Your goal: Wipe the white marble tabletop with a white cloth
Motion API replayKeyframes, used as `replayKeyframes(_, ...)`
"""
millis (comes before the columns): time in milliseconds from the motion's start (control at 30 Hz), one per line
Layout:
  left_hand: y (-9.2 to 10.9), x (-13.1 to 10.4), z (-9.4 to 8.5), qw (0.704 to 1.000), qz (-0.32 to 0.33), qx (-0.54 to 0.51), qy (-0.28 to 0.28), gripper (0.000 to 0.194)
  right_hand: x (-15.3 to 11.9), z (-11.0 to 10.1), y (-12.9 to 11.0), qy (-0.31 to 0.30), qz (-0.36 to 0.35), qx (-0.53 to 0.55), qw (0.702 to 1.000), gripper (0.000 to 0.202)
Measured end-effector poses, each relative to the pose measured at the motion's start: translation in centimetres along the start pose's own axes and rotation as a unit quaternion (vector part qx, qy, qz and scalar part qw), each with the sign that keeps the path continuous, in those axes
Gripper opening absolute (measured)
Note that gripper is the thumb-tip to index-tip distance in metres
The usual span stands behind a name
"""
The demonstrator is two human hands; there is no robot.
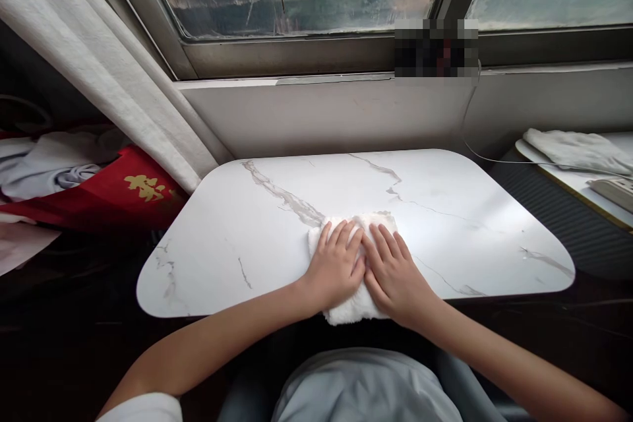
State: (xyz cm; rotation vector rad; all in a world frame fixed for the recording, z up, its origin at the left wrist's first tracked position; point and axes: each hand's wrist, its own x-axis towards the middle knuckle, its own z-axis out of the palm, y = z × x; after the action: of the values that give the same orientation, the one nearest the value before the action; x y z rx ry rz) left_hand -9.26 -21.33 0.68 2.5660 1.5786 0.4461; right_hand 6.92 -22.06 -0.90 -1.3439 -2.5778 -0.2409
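Observation:
A fluffy white cloth (352, 310) lies on the near middle of a white marble-patterned table (257, 231), its lower end reaching over the front edge. My left hand (336, 264) rests flat on the cloth's left part with its fingers stretched out. On the right part, my right hand (393, 270) is laid palm down, fingers extended and pointing away from me. Both hands touch or nearly touch at the middle. Most of the cloth's centre is hidden beneath them.
A window (306, 0) with a metal frame is behind the table. To the left hang a pale curtain (109, 53) and a red bag (143, 178) with clothes. At right, another white surface (573, 178) bears a folded cloth (581, 148); a thin cable (509, 161) runs there.

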Motion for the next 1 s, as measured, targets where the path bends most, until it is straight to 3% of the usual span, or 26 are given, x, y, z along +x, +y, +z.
replayKeyframes(167, -2.9, 3.2, 0.1, 0.997, -0.074, 0.012, -0.001, 0.044, 5.7, 1.2, 1.5, -0.029, -0.004, 0.041, 0.999, 0.055)
replayKeyframes(267, -4.9, 5.2, 0.2, 0.993, -0.111, 0.015, 0.03, 0.041, 9.2, 2.0, 2.3, -0.022, -0.006, 0.06, 0.998, 0.054)
replayKeyframes(600, -11.7, 11.7, 0.4, 0.988, -0.126, 0.009, 0.094, 0.034, 18.1, 4.7, 4.1, 0.016, 0.024, 0.105, 0.994, 0.049)
replayKeyframes(800, -14.0, 13.9, 0.3, 0.986, -0.123, 0.01, 0.108, 0.031, 20.8, 5.4, 4.6, 0.023, 0.038, 0.107, 0.993, 0.047)
replayKeyframes(1000, -14.2, 13.8, 0.4, 0.987, -0.118, 0.0, 0.106, 0.031, 20.7, 5.8, 4.6, 0.037, 0.041, 0.106, 0.993, 0.048)
